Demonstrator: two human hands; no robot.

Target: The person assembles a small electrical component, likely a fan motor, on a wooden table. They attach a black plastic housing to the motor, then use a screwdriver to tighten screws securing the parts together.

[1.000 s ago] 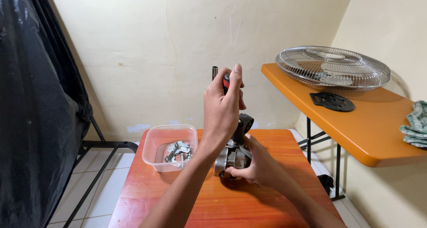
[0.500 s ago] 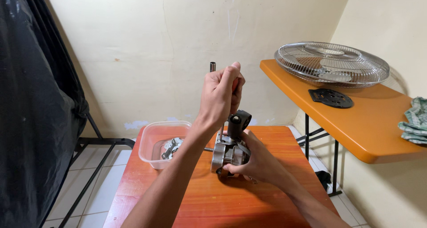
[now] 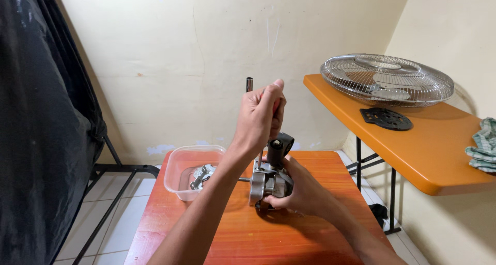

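- Pale yellow plaster walls meet in a corner at far right; a black plastic sheet point(image 3: 36, 120) hangs along the left edge over a black metal frame on a tiled floor.
- Work surface: a small reddish-brown wooden table point(image 3: 217, 239) in the near centre.
- On this table stands a grey metal fan motor with a black plastic neck point(image 3: 271, 174) — positioned at the table's middle, shaft pointing left.
- Right hand point(image 3: 299, 190): fingers wrapped around the right side of the motor, gripping it against the tabletop.
- Left hand point(image 3: 261, 118): closed in a fist around a red-handled screwdriver point(image 3: 258, 133) held upright above the motor; the handle is mostly hidden, and the metal shaft runs down to the motor's top. A dark metal end protrudes above the fist.
- Left of the motor, just beside it: a clear rectangular plastic container point(image 3: 178, 180) holding small metal parts.
- Right of the scene — a higher orange table point(image 3: 413, 151) carries a round chrome wire fan guard point(image 3: 387, 79), a flat black round plastic cover point(image 3: 386, 119) and a folded green cloth point(image 3: 483, 149).
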